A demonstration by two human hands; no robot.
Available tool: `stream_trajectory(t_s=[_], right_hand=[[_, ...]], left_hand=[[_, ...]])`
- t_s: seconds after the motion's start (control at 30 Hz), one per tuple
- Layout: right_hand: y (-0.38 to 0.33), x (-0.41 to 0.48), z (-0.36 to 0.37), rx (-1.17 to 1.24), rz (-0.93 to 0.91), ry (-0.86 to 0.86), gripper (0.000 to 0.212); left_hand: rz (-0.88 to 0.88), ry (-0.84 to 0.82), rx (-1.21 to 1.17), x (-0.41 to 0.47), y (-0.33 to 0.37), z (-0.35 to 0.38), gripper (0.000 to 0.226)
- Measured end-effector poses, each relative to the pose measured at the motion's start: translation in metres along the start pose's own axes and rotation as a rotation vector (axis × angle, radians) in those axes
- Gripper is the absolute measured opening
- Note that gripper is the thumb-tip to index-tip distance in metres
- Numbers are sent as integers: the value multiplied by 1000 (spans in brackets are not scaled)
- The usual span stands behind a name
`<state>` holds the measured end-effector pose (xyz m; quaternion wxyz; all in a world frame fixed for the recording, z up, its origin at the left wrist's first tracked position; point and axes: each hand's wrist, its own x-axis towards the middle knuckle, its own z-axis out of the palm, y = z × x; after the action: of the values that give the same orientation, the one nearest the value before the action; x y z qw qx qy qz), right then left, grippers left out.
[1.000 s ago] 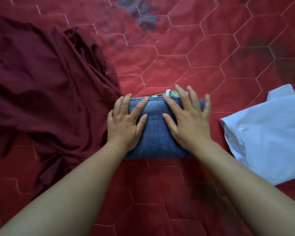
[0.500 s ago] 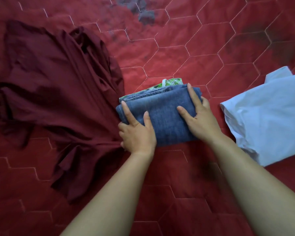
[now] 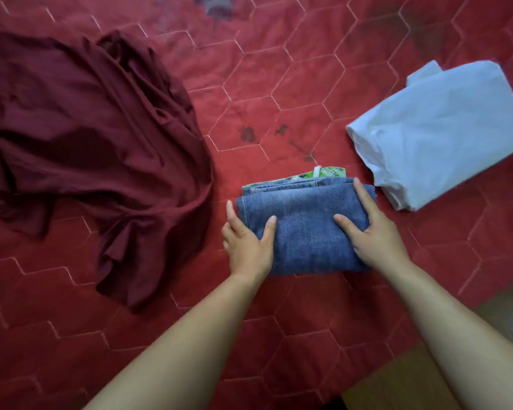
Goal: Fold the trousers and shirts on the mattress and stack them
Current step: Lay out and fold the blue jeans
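Evidently the folding of the trousers was done: the folded jeans [image 3: 304,229] lay as a compact blue block on the red quilted mattress [image 3: 308,84], somewhat in from its near edge. A strip of green patterned fabric [image 3: 326,174] peeked out along their far side. The left hand [image 3: 246,241] gripped the block's left end, thumb on top and one finger straight along the side. The right hand [image 3: 373,232] gripped the right end the same way, thumb on the denim and a finger laid along the edge. The other fingers of both hands were hidden, probably tucked beneath.

By my judgement the step in hand was stacking, with the bundle about to be carried to a pile. The folded pale blue shirt [image 3: 444,128] lay just beside the jeans toward the mattress's right edge and looked like the likely base. The next move called for an even two-sided lift that kept the layers from sliding open, then a square set-down.

Toward the left edge the maroon shirt [image 3: 86,149] lay rumpled and unfolded, well apart from the jeans.

Counted: one pair of jeans, folded; two shirts, one folded and one not; two hands, both holding the jeans.
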<state>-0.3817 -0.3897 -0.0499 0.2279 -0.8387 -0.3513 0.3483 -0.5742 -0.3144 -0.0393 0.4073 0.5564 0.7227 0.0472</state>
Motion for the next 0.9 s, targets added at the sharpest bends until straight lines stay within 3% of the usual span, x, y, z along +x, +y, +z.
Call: stream_trajectory(t_s=[0.17, 0.37, 0.57, 0.9], right_hand=[[-3, -13, 1, 53, -1, 40, 69], [-39, -8, -42, 206, -147, 94, 70], [-27, 29, -161, 227, -234, 97, 69], [51, 149, -364, 147, -289, 140, 66]], left_hand=[[14, -84, -112, 1, 5, -6, 88], [127, 136, -114, -11, 58, -39, 81], [188, 216, -243, -49, 165, 1, 81], [216, 16, -470, -63, 361, 138, 79]])
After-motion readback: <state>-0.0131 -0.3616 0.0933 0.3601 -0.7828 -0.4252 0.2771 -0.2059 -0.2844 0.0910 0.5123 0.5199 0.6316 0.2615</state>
